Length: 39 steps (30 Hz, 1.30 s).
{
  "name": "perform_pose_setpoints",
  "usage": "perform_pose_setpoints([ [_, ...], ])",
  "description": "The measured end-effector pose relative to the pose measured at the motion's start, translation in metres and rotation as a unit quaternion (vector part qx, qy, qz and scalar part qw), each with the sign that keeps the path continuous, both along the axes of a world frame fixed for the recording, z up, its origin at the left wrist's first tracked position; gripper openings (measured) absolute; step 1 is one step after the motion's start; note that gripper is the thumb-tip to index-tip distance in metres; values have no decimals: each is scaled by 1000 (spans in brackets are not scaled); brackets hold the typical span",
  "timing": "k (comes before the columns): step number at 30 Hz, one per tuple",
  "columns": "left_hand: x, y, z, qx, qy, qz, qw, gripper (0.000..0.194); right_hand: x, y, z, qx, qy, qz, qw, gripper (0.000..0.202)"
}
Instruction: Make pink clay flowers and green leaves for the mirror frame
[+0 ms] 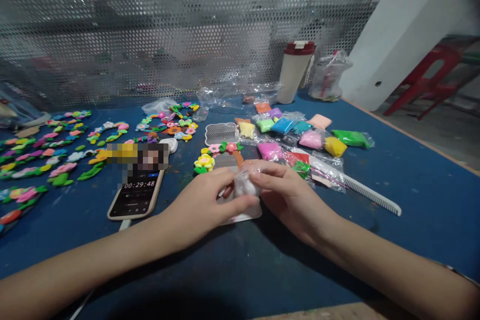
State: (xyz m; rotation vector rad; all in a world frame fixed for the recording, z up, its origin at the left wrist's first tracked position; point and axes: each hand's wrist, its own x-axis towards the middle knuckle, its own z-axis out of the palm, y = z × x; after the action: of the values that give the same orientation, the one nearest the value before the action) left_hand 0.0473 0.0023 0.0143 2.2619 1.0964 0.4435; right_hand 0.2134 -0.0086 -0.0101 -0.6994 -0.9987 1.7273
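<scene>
Between my two hands is a small clear plastic packet (247, 183) with white clay-like stuff inside. My left hand (212, 195) has its thumb and fingers closed on the packet's left side. My right hand (283, 192) pinches the packet from the right and top. Beneath the hands lies a pale flat piece (245, 214), mostly covered. Just beyond them rests a frame trimmed with clay flowers, including a yellow flower (204, 162) and a red flower (231, 147).
Packets of coloured clay (283, 126) lie at the back right, with a white comb (371, 195) nearby. A phone (135, 195) showing a timer sits at left beside several flower-trimmed pieces (60, 155). A tumbler (296, 72) stands before the perforated metal screen (150, 25).
</scene>
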Motion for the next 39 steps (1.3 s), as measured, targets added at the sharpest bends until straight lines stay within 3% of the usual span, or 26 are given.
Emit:
perform_pose_setpoints([
  [4,1,0,0,-29,-3,-15,999,26,-1,-3,-1,75,-90,-37,992,5],
  [9,1,-2,2,-20,22,-5,1000,26,4,-4,3,185,-212,-65,957,4],
  [12,2,0,4,16,45,36,998,28,6,-3,1,180,-226,-65,955,6],
  [15,2,3,5,6,17,33,999,29,5,-2,-1,178,-218,-70,957,11],
  [21,0,4,8,-135,-99,2,986,26,0,-5,-2,144,-169,-78,972,19],
  [25,-3,3,9,-209,-126,-2,970,30,-1,-6,-2,119,-168,-90,975,16],
  [30,-4,0,9,-137,-125,18,982,30,0,-4,0,59,-143,-73,985,14],
  [35,-3,0,8,-60,-81,-25,995,32,5,-1,3,81,-216,-75,970,10],
  [39,-3,1,6,-41,-59,-50,996,33,6,0,7,109,-271,-86,952,10],
])
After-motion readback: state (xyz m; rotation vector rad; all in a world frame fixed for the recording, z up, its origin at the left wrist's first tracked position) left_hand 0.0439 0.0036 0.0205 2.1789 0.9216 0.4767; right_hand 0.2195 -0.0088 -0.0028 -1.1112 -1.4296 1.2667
